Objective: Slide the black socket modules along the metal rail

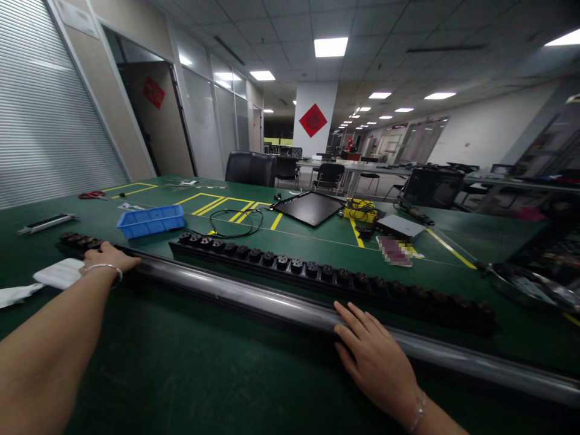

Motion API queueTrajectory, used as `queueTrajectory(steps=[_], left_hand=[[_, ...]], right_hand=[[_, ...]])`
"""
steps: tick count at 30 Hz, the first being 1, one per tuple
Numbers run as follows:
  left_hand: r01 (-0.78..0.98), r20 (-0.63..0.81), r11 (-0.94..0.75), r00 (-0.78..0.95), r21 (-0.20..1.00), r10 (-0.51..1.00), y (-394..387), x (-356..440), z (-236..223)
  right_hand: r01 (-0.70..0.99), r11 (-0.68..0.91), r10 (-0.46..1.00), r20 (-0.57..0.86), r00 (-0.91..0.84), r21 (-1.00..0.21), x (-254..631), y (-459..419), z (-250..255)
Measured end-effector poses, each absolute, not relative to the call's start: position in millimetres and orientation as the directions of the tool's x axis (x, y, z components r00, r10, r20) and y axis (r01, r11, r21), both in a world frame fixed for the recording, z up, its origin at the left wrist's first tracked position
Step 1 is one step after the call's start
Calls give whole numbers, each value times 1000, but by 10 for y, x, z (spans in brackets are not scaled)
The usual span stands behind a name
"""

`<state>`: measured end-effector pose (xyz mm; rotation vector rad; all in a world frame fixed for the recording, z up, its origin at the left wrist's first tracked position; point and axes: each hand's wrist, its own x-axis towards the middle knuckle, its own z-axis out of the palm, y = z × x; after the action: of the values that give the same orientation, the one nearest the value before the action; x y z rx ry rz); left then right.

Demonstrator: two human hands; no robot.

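A long shiny metal tube (254, 296) lies across the green table (181, 362) from left to right. My left hand (110, 258) rests on the tube's left end, fingers curled over it, a bracelet on the wrist. My right hand (369, 350) lies flat with fingers stretched out, fingertips touching the tube near its middle. Just behind the tube runs a long black power strip (290, 266) with a row of sockets.
A blue plastic bin (151, 220) and a black cable (235, 225) sit behind the strip. Farther back are a black flat panel (309, 208), a yellow box (360, 209) and a grey device (401, 226). White cloth (58, 273) lies at left. Office chairs (251, 168) stand beyond.
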<state>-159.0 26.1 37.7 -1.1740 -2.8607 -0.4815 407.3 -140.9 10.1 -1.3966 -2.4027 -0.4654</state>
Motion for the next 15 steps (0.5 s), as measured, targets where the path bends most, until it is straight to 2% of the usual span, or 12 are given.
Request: queueTrajectory(steps=[4, 15], left_hand=[[649, 86, 692, -746, 316, 660, 251, -1579, 383], [724, 182, 594, -675, 351, 715, 170, -1562, 372]], right_hand=[[862, 478, 756, 419, -503, 171, 4101, -1390, 67], [818, 533, 690, 447, -569, 219, 4230, -1292, -67]])
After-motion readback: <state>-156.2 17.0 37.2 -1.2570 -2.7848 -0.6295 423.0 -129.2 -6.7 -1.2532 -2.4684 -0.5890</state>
